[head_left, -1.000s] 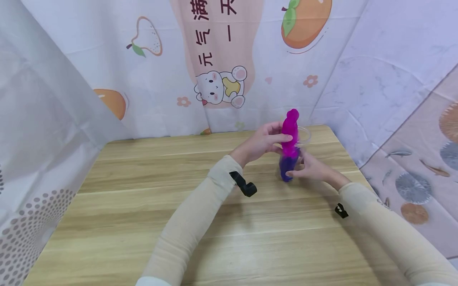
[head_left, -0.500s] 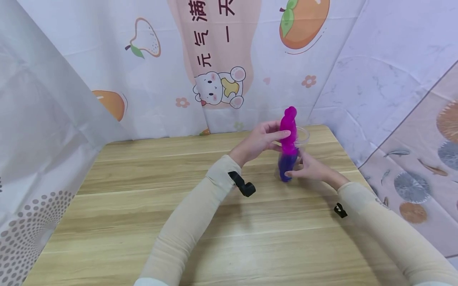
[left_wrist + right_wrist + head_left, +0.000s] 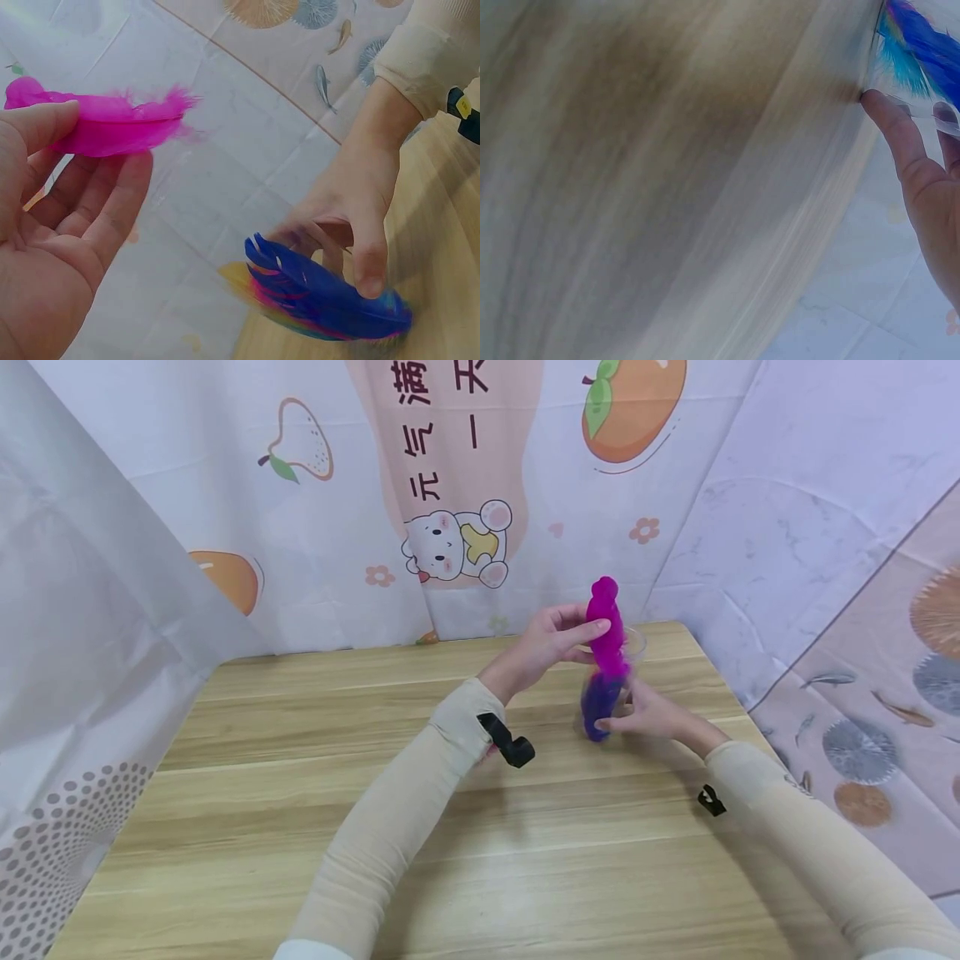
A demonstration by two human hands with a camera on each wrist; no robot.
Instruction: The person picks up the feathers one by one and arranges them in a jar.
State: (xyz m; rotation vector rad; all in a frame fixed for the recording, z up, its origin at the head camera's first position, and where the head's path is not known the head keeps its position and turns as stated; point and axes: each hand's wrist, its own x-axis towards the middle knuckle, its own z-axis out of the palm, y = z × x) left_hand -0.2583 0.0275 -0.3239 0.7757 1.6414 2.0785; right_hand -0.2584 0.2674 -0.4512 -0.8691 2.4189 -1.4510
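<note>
In the head view my left hand (image 3: 536, 647) pinches a bright magenta feather (image 3: 603, 597) between thumb and fingers, held upright above the table's far right part. Its frayed lower end shows at the right in the left wrist view. Just below it, my right hand (image 3: 651, 712) holds a bunch of feathers (image 3: 322, 296), thumb across them. Blue lies on top, with yellow, pink and teal edges beneath. A clear round rim (image 3: 644, 645) shows behind the feathers; a clear edge (image 3: 921, 112) also lies by the right fingers. What it belongs to is hard to tell.
The wood-grain table (image 3: 300, 760) meets a printed curtain (image 3: 337, 527) at its back edge. Another patterned cloth (image 3: 840, 677) hangs along the right side. Black straps (image 3: 510, 743) stick out from both sleeves.
The magenta feather, in my left hand, has risen slightly and shifted a little left. My right hand stays nearly in place with the blue-topped bunch.
</note>
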